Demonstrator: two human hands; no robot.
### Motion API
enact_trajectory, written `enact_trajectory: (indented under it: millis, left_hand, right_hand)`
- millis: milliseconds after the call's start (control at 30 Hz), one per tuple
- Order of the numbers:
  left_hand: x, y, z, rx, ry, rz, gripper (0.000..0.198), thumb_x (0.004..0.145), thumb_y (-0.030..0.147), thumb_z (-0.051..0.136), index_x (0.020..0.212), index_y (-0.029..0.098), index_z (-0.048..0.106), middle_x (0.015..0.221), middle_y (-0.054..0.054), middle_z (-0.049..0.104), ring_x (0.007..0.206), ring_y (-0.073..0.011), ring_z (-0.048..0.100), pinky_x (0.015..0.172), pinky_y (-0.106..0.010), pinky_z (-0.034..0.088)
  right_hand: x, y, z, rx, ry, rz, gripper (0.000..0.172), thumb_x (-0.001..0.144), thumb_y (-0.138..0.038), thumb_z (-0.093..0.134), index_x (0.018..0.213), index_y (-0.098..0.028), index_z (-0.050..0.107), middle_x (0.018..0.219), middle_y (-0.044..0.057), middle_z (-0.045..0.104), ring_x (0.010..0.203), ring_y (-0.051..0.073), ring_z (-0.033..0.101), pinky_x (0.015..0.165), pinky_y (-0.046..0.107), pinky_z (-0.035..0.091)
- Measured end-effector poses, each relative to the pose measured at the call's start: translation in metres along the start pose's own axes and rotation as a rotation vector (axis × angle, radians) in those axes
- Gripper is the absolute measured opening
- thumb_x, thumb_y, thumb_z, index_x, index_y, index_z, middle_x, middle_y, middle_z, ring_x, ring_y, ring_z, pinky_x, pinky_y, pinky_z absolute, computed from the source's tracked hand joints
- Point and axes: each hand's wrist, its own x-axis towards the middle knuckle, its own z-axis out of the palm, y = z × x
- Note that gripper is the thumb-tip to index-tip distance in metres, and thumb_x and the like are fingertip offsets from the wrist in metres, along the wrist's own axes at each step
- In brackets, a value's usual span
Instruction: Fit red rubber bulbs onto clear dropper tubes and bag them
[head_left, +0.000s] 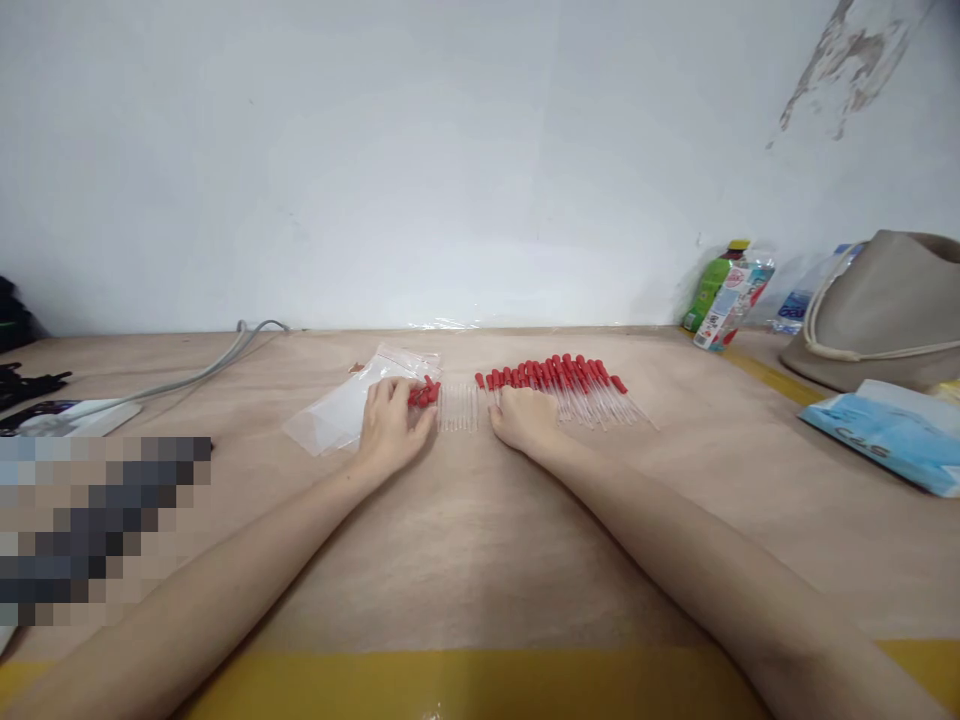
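My left hand (388,428) rests on the table with its fingers curved and its thumb apart, beside a small heap of loose red rubber bulbs (424,394). Between my hands lies a row of thin clear tubes (457,408), side by side. My right hand (526,418) is closed, knuckles up, at the left end of a bunch of droppers (574,380) with red bulbs and clear stems. What its fingertips hold, if anything, is hidden. Partly under my left hand, clear plastic zip bags (337,400) lie flat.
On the right stand a green bottle (709,292), a printed carton-like pack (735,305), a grey-beige bag (885,310) and a blue tissue pack (885,430). A grey cable (199,375) runs across the left side. A pixelated patch covers the lower left. Behind the table rises a wall.
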Motion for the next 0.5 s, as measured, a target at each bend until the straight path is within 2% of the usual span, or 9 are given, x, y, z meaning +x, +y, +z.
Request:
enact_trajectory:
  millis: [100, 167, 300, 500]
  left_hand:
    - [0.010, -0.017, 0.005, 0.078, -0.051, -0.021, 0.017, 0.075, 0.031, 0.056, 0.086, 0.018, 0.059, 0.092, -0.008, 0.052, 0.092, -0.0249, 0.047, 0.081, -0.040, 0.041]
    - [0.015, -0.022, 0.010, 0.135, -0.058, 0.012, 0.016, 0.074, 0.032, 0.057, 0.083, 0.019, 0.061, 0.094, -0.008, 0.052, 0.094, -0.0255, 0.046, 0.082, -0.040, 0.040]
    - [0.023, -0.021, 0.019, 0.244, -0.064, 0.084, 0.017, 0.073, 0.033, 0.058, 0.081, 0.019, 0.063, 0.104, -0.010, 0.051, 0.100, -0.0287, 0.043, 0.082, -0.042, 0.038]
    - [0.030, -0.017, 0.027, 0.287, -0.094, 0.119, 0.015, 0.075, 0.029, 0.056, 0.073, 0.016, 0.063, 0.104, -0.013, 0.053, 0.103, -0.0309, 0.043, 0.082, -0.045, 0.036]
  right_hand:
    - [0.000, -0.003, 0.000, 0.008, 0.031, -0.015, 0.029, 0.083, -0.032, 0.038, 0.095, -0.015, 0.058, 0.088, 0.012, 0.065, 0.082, 0.025, 0.062, 0.064, 0.033, 0.043]
    - [0.001, -0.010, 0.001, 0.047, 0.050, -0.036, 0.029, 0.084, -0.032, 0.037, 0.099, -0.016, 0.057, 0.094, 0.011, 0.064, 0.085, 0.023, 0.061, 0.066, 0.031, 0.043]
    - [0.007, -0.025, 0.006, 0.092, 0.028, -0.010, 0.030, 0.082, -0.034, 0.040, 0.096, -0.016, 0.059, 0.095, 0.011, 0.064, 0.086, 0.023, 0.061, 0.068, 0.033, 0.044]
    - [0.018, -0.034, 0.005, 0.110, -0.080, 0.067, 0.031, 0.079, -0.031, 0.044, 0.093, -0.013, 0.064, 0.094, 0.016, 0.065, 0.087, 0.025, 0.061, 0.069, 0.033, 0.045]
